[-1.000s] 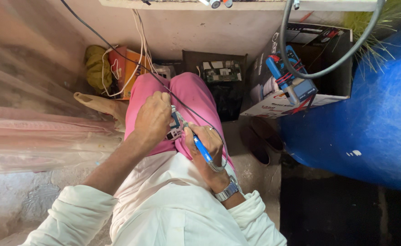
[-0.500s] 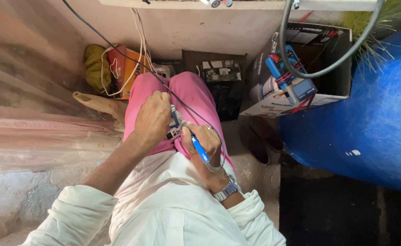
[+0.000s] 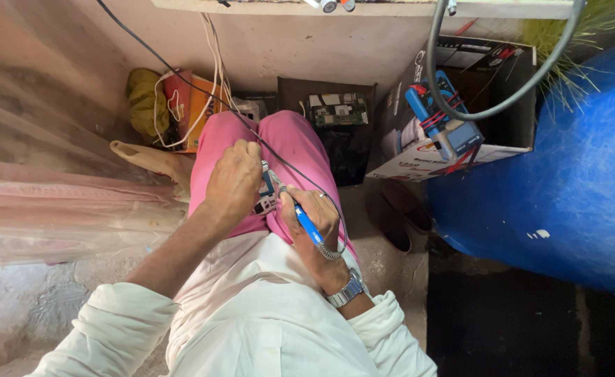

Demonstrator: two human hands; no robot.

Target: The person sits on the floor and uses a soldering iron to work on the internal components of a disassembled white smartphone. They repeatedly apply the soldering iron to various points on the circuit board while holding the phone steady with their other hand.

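My left hand (image 3: 234,181) rests on my pink-trousered lap (image 3: 286,139), closed around a small grey and blue electronic part (image 3: 267,194). My right hand (image 3: 314,213), with a metal wristwatch (image 3: 345,290) on its wrist, grips a blue-handled soldering iron (image 3: 306,225) like a pen. Its tip points up-left at the part in the left hand. A thin black cord (image 3: 181,70) runs from the iron's coiled end over my knee and up the wall. The contact point is hidden between my fingers.
A dark open box with a green circuit board (image 3: 337,110) sits past my knees. A cardboard box (image 3: 454,150) holding blue tools stands at the right, beside a large blue drum (image 3: 566,181). Yellow cloth (image 3: 143,105), an orange packet and white wires lie at the left; clear plastic sheeting (image 3: 56,209) hangs beside me.
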